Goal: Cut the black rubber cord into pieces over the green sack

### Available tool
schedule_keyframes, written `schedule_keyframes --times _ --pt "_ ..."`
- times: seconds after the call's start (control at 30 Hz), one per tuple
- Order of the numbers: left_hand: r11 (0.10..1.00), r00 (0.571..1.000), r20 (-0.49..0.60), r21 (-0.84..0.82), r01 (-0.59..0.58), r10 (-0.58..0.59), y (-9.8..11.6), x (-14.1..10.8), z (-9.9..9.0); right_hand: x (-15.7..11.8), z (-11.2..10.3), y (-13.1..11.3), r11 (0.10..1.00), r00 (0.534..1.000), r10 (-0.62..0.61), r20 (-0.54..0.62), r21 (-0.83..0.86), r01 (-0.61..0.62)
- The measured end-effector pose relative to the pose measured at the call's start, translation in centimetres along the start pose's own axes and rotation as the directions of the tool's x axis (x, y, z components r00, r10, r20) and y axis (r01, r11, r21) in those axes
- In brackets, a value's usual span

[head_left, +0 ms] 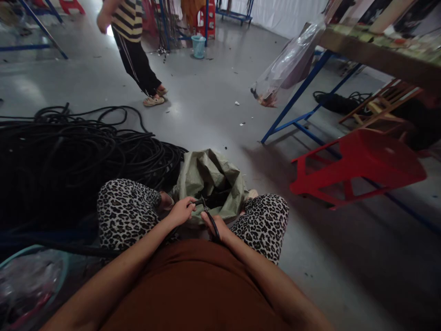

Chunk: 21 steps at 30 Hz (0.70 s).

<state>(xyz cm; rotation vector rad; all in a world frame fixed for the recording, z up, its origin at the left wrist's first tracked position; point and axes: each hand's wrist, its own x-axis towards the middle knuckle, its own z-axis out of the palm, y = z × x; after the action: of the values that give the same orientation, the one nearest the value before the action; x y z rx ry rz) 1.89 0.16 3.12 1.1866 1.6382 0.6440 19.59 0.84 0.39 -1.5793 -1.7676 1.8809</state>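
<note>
My left hand [183, 210] is closed on a black cord [199, 202], whose end points right over the near side of an open green woven sack [234, 177]. In my right hand [217, 224] is a pair of scissors [214, 226] with black handles, the blades pointing up and left beside the cord's end. The sack stands on the floor between my knees and has dark pieces inside that are too dim to make out. To the left of the sack lies a big heap of black cord [86, 151].
A red plastic stool [365, 161] stands at the right, by a blue-legged table [379, 50] with a plastic bag hanging from it. A teal basin [64, 271] holds clear plastic at lower left. A person [132, 50] is on the floor beyond the cord heap.
</note>
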Motion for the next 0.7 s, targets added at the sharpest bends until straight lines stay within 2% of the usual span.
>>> schedule_keyframes --times 0.13,0.47,0.7 --pt "1.0 1.0 -0.013 -0.005 0.01 -0.01 -0.44 0.08 0.06 -0.02 0.02 0.15 0.999 1.0 -0.023 0.004 -0.047 0.023" --pt "0.999 0.999 0.002 -0.025 0.035 -0.035 -0.84 -0.12 0.19 -0.02 0.09 0.32 0.986 0.999 -0.002 -0.052 -0.165 -0.007" --pt "1.0 1.0 0.0 0.001 0.031 -0.031 -0.94 -0.14 0.21 -0.04 -0.17 0.35 0.996 0.999 0.036 -0.024 -0.076 -0.038"
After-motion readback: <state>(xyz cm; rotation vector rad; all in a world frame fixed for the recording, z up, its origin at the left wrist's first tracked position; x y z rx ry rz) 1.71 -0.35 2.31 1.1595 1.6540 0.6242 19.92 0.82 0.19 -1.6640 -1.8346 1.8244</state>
